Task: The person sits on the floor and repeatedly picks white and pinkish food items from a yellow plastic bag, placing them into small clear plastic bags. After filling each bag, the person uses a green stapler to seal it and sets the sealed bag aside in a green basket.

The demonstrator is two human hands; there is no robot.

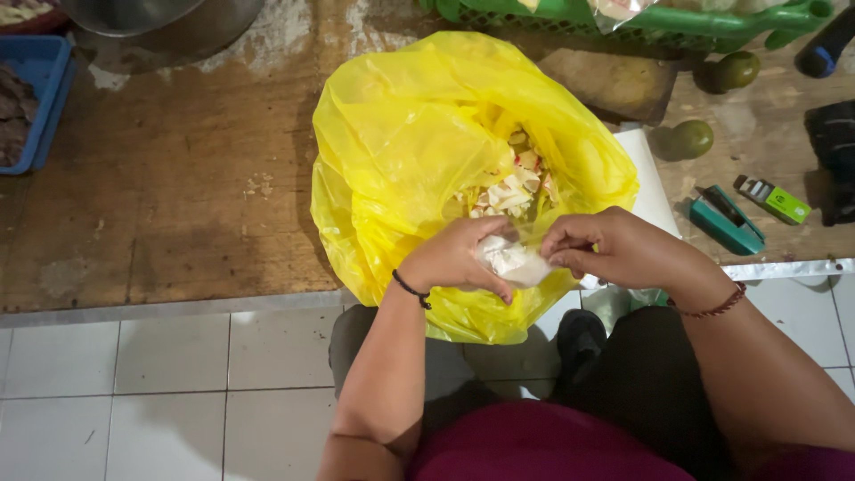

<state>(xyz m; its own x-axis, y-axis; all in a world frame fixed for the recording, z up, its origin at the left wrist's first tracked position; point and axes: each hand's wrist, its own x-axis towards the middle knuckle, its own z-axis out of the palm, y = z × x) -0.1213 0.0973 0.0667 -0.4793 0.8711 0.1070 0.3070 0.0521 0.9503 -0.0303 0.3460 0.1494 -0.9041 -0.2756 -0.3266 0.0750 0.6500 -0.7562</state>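
Fingers of the left hand (459, 254) and right hand (606, 249) pinch a small clear packet (515, 262) above the open yellow bag (401, 151), so spills drop inside.

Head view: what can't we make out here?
- Small clear packet: contents hidden by the left hand and right hand closed around it.
- Yellow bag: only the top of the pale chopped pieces shows; the plastic folds hide the rest.
- Blue tray and green basket: cut off by the frame edges.
- Green stapler: details too small to tell.
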